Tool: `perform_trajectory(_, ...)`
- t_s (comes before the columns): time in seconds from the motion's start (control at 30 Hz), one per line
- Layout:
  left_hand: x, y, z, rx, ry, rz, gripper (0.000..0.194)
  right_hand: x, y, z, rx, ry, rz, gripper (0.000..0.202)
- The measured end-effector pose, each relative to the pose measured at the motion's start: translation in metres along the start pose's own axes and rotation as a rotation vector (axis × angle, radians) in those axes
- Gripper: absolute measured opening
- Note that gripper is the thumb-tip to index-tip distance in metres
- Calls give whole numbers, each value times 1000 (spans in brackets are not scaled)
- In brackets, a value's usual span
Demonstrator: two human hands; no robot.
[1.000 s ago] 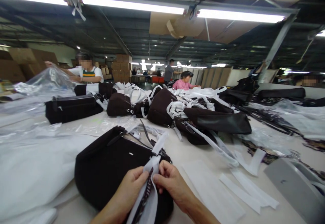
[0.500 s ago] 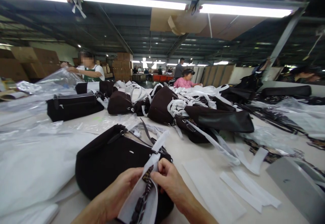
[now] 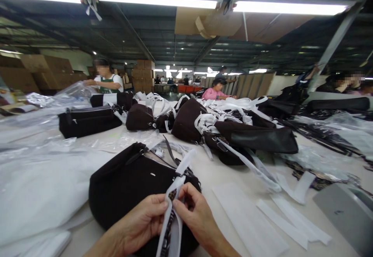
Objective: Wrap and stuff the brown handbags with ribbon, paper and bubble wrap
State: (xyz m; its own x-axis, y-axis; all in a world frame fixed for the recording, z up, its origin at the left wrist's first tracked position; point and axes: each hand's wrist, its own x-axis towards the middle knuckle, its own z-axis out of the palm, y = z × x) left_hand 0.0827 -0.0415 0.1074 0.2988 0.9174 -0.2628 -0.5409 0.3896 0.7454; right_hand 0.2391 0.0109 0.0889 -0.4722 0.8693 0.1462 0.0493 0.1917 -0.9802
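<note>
A black handbag [image 3: 125, 187] lies on the table in front of me, a small light tag on its side. From its right end a patterned strap [image 3: 166, 235] runs down towards me, inside a long white wrapping strip [image 3: 176, 238] folded lengthwise around it. My left hand [image 3: 147, 216] pinches the strip's left edge between thumb and fingers. My right hand [image 3: 194, 208] grips the opposite edge, its thumb close to the left thumb. Above the hands, another white wrap [image 3: 186, 162] covers part of the bag's handle.
Loose white sheets and strips [image 3: 247, 218] lie to the right, beside a grey dispenser-like box [image 3: 340, 214]. More dark bags [image 3: 189, 121] with white wrapping are heaped behind. Clear plastic [image 3: 43, 113] and a white pile [image 3: 43, 195] cover the left. Co-workers [image 3: 215, 93] stand beyond the table.
My hands have drawn the two edges of the white strip closer together, so less of the patterned strap shows. My left thumb now presses on the strip. The view has shifted slightly.
</note>
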Motion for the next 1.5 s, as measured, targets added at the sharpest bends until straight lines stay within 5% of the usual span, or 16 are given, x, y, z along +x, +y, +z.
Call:
perform_trajectory(0.33, -4, -7, 11, 7, 79, 50, 34, -8, 14, 16, -402, 197, -94, 9)
perform_trajectory(0.63, -3, -7, 13, -75, 101, 59, 41, -6, 1, 6, -180, 25, -112, 9)
perform_trajectory(1.1, -3, -11, 17, 3, 178, 76, 49, -12, 5, 12, -375, 35, -93, 21)
perform_trajectory(1.33, -1, -15, 25, 200, 342, 136, 50, -6, -17, -8, -49, -229, 27, 12)
perform_trajectory(1.5, -1, -16, 26, 233, 365, 112, 52, -1, -13, -5, 125, -180, 68, 15)
